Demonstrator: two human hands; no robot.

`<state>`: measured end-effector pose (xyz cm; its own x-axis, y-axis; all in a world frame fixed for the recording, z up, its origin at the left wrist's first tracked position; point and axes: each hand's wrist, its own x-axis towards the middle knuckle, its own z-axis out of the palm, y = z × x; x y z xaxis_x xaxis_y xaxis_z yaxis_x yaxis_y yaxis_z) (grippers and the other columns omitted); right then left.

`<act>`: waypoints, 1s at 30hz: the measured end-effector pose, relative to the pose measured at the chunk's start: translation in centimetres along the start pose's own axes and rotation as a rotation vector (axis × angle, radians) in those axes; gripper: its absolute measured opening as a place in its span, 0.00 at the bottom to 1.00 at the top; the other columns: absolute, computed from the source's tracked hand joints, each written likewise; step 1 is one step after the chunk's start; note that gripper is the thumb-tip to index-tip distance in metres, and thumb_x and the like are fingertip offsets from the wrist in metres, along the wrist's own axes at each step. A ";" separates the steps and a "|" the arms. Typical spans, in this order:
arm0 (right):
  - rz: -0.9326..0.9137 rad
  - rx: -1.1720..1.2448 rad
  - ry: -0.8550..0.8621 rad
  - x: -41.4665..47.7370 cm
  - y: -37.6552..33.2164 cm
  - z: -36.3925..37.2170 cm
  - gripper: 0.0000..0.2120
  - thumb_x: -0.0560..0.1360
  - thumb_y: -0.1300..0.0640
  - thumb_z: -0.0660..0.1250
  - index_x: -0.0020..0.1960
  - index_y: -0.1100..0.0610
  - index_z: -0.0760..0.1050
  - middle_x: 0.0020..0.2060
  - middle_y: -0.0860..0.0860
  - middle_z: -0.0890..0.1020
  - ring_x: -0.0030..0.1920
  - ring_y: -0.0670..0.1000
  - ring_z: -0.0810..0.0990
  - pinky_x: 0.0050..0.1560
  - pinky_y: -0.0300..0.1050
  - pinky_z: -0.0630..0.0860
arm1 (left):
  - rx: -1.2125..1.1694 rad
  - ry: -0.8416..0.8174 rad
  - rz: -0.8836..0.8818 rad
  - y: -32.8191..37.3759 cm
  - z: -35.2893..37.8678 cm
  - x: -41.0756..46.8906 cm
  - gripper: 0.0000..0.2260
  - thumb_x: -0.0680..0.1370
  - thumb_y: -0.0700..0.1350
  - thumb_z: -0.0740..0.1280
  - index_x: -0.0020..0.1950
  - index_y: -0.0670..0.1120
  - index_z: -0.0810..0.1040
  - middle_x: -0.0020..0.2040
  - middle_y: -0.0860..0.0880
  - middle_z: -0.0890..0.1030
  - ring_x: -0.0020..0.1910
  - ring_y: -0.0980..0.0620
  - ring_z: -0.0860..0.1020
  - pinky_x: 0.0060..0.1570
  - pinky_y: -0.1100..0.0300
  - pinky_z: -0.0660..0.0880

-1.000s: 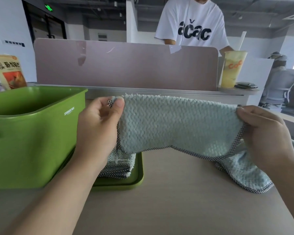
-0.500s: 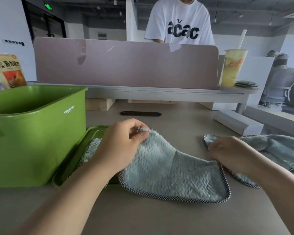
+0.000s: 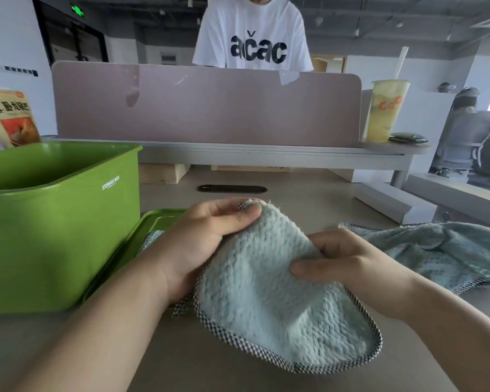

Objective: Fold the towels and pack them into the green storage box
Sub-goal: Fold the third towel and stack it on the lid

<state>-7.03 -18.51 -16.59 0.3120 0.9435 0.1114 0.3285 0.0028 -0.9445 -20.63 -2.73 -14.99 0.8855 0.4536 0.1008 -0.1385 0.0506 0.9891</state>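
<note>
Folding one pale blue towel is the step we are working on. It is lying in front of us on the surface, doubled over, with its checked hem curving along the near edge. Our left hand is pinching the far corner between thumb and fingers and holding it a little off the surface. Our right hand is gripping the towel's right side, thumb on top and fingers curled into the cloth, so both hands are clamped on the same towel, close together. The fold is looking loose and rounded rather than squared, so we are judging this piece as about half done. The next move is likely calling for us to bring the held corner over to the opposite edge, flatten the fold, and then carry the towel left. Just beside our left wrist a green lid is lying flat with what seems to be a folded towel on it, mostly hidden. Right beside the lid, the green storage box is standing open; we cannot see inside. To the right another towel is lying crumpled.
</note>
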 end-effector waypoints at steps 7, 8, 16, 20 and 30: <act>0.098 0.443 -0.024 -0.2 -1.1 0.2 0.10 0.64 0.60 0.73 0.43 0.65 0.83 0.41 0.61 0.85 0.39 0.58 0.85 0.38 0.45 0.81 | -0.526 0.084 -0.302 -1.9 -0.7 0.5 0.17 0.75 0.51 0.66 0.55 0.40 0.82 0.54 0.41 0.83 0.53 0.45 0.82 0.53 0.50 0.79; 0.100 0.497 0.048 -0.2 -1.5 0.3 0.08 0.65 0.61 0.71 0.42 0.64 0.83 0.40 0.60 0.85 0.37 0.56 0.85 0.36 0.44 0.81 | -0.624 0.087 -0.341 -2.2 -0.5 0.6 0.20 0.76 0.52 0.64 0.59 0.39 0.79 0.59 0.41 0.81 0.60 0.43 0.79 0.59 0.45 0.75; 0.193 0.686 0.432 0.3 -1.3 -0.3 0.17 0.65 0.55 0.69 0.52 0.61 0.81 0.44 0.56 0.86 0.41 0.55 0.85 0.45 0.50 0.79 | -0.631 -0.075 -0.363 -2.4 1.2 0.3 0.35 0.72 0.67 0.59 0.62 0.37 0.77 0.61 0.37 0.78 0.55 0.40 0.78 0.59 0.49 0.72; 0.198 0.675 0.448 0.3 -1.3 -0.2 0.13 0.71 0.55 0.67 0.52 0.60 0.80 0.43 0.56 0.86 0.39 0.54 0.85 0.41 0.48 0.79 | -0.412 0.043 -0.247 -2.3 2.0 0.7 0.25 0.71 0.57 0.67 0.58 0.39 0.79 0.55 0.40 0.82 0.50 0.43 0.80 0.55 0.49 0.74; 0.206 0.621 0.436 0.5 -1.0 -0.2 0.10 0.73 0.55 0.67 0.50 0.60 0.81 0.43 0.57 0.86 0.41 0.55 0.85 0.41 0.48 0.80 | -0.143 0.222 0.066 -3.0 2.5 0.6 0.27 0.71 0.45 0.73 0.68 0.56 0.70 0.53 0.45 0.83 0.56 0.51 0.80 0.67 0.50 0.68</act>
<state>-7.02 -18.16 -15.47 0.6763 0.7305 -0.0949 -0.2925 0.1481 -0.9447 -18.55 -4.84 -17.65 0.7558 0.6432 0.1229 -0.2678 0.1324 0.9543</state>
